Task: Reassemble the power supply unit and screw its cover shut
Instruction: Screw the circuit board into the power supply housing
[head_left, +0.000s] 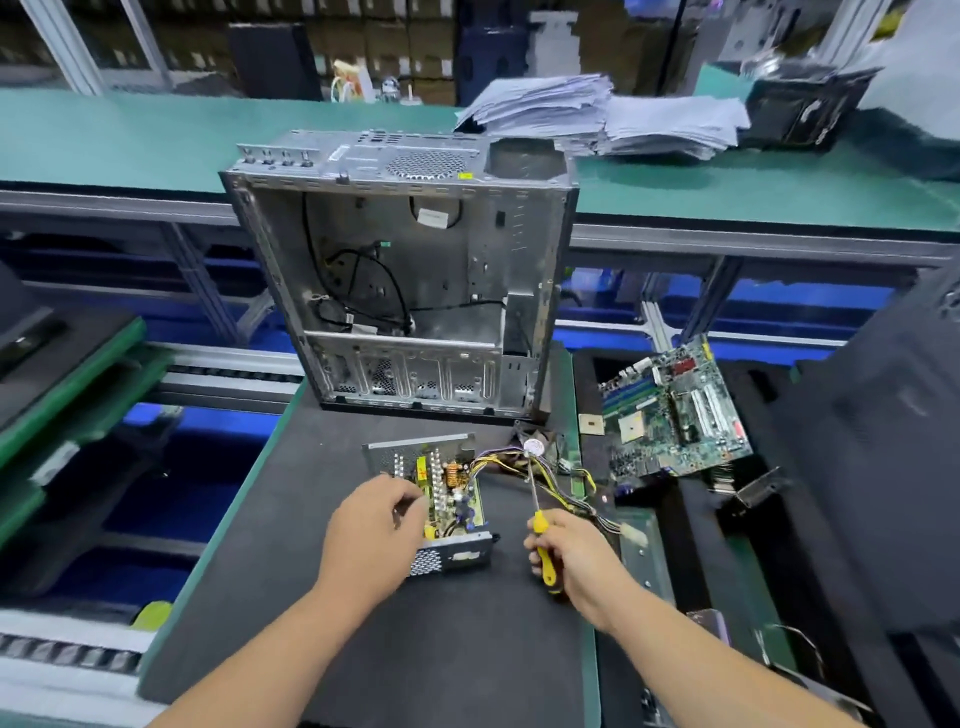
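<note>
Open grey metal power supply unit with exposed circuit board lying on the black bench mat, near an empty silver computer case. Left hand resting on its left edge, fingers curled over the wall. Right hand gripping a yellow-handled screwdriver, shaft pointing away. Green motherboard lying to the right.

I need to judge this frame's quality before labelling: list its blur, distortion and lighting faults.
Head view: wide-angle bending curves the green bench edges; the far shelves and paper stack are smeared; the black mat is dark and shows little detail. The open power supply unit, left hand, right hand and screwdriver stay fairly sharp, evenly lit.
</note>
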